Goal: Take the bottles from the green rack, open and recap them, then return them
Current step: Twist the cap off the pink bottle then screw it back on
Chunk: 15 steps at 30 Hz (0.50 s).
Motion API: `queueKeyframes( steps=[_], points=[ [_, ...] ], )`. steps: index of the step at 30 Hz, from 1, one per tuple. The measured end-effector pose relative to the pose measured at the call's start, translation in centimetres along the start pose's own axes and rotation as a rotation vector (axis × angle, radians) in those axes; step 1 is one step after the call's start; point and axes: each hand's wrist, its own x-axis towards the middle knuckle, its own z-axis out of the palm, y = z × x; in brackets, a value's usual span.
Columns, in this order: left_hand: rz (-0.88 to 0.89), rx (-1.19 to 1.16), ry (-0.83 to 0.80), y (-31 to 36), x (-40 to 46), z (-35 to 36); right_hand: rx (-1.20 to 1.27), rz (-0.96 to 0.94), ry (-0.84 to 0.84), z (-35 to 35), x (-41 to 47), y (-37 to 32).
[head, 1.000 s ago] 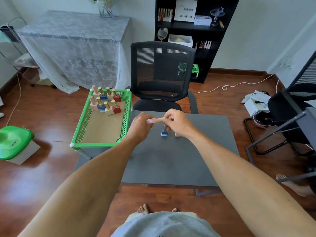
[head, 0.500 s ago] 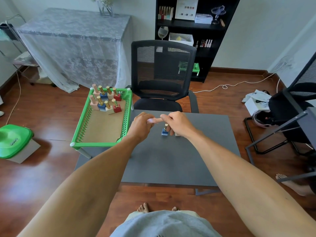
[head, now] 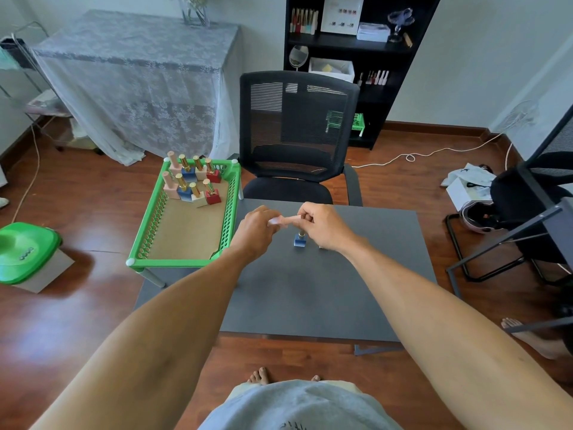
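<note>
Pink bottle point(head: 280, 219) horizontal, perhaps capped — eight in green rack point(head: 228, 212).

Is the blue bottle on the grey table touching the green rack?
Apart. The head view shows bare grey table between the blue bottle and the green rack.

I see grey table point(head: 310, 305); blue bottle point(head: 299, 241) standing upright near centre, green rack point(head: 231, 212) at 10 o'clock overhanging left edge, second small item at 3 o'clock of bottle, mostly hidden.

Both hands point(head: 288, 223) on pink bottle point(head: 280, 220)
</note>
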Motion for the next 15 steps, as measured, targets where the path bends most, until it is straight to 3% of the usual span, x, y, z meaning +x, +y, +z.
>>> queueKeyframes(
  steps=[4,8,15],
  points=[
    [-0.009,-0.008,0.006,0.1,0.3,0.1,0.037,-0.002,0.053,0.5,0.1,0.1],
    [-0.071,-0.041,-0.003,0.3,0.6,0.5,0.273,0.077,0.185,1.3,0.6,-0.1],
    [-0.254,-0.037,-0.076,-1.9,-1.0,3.2,0.135,0.092,0.171,4.5,1.1,0.0]
  ],
)
